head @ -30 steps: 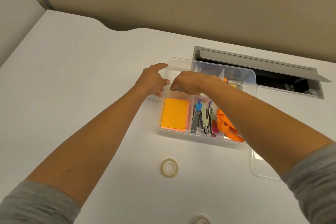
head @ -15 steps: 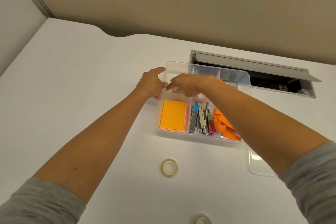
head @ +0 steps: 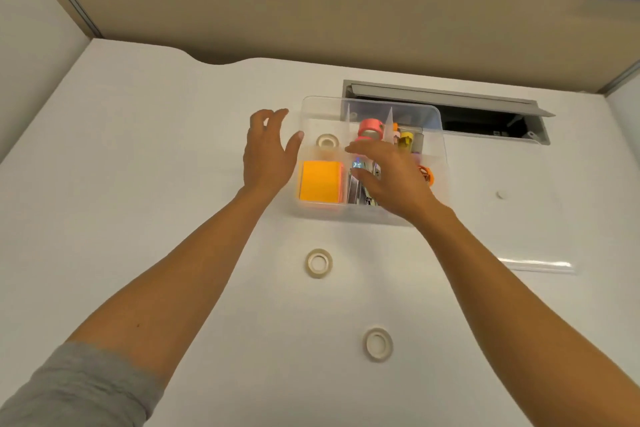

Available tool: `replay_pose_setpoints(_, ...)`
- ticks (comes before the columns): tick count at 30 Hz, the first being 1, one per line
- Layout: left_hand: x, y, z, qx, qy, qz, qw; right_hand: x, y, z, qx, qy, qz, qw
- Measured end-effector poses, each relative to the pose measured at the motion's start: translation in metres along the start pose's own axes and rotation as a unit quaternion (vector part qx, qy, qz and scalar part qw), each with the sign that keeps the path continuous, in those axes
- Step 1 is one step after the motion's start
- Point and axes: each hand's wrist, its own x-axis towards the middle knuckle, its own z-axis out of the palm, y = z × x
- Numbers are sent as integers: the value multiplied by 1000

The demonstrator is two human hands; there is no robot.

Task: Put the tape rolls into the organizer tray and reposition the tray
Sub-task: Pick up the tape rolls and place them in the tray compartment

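Clearly, both hands are hanging open and empty at the clear organizer tray (head: 445, 163). The left hand (head: 268, 152) is spreading its fingers just outside the tray's left wall, its thumb tip looking to be at the rim, though contact is hard to judge. The right hand (head: 391, 177) is hovering palm-down over the tray's middle, fingers loosely extended, gripping nothing.

One whitish tape roll (head: 327, 141) is lying flat in the far-left compartment, between the two hands and just beyond the orange sticky-note pad (head: 320, 182). A pink tape roll (head: 370, 126) is sitting in the compartment beyond the right hand's fingertips. Two more whitish rolls are waiting on the white tabletop (head: 138, 149): one roll (head: 319, 263) lying nearer the person than the tray, between the forearms, and another roll (head: 377, 344) nearer the person again, closer to the right forearm.

By my judgement, the loading step is partly done, with two rolls left outside. The next move is calling for one hand to be drawing back toward the body, pinching the nearer-to-tray roll by its rim, and carrying it to the far-left compartment; repositioning the tray is coming afterwards.
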Motion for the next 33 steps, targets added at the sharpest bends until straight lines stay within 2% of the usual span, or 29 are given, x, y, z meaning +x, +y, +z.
replay_pose_setpoints(3, -57, -4, -9, -3, -6, 71, 997, -55, -2, 9, 27, 37, 23, 999)
replay_pose_setpoints(6, -115, -12, -9, 23, -18, 138, 990, -105, 4, 22, 55, 28, 75, 995)
replay_pose_setpoints(8, -146, -21, -3, 65, -40, 160, 984, -135, 8, 31, 38, -2, 110, 993)
replay_pose_setpoints(12, -185, -36, 10, 138, -180, 135, 965, -182, 13, 45, -16, -92, 153, 984)
replay_pose_setpoints(14, -191, -38, 14, 166, -226, 128, 951, -200, 11, 51, -56, -151, 166, 973)
replay_pose_setpoints(17, -194, -37, 18, 184, -268, 130, 936, -220, 5, 63, -100, -224, 162, 956)
replay_pose_setpoints(19, -196, -35, 21, 200, -278, 131, 930, -226, 2, 69, -119, -242, 142, 952)
replay_pose_setpoints(25, -197, -26, 22, 229, -290, 127, 921, -225, 0, 71, -108, -212, 124, 963)
replay_pose_setpoints(33, -197, -23, 17, 101, -283, 86, 950, -212, -1, 75, -48, -147, 111, 982)
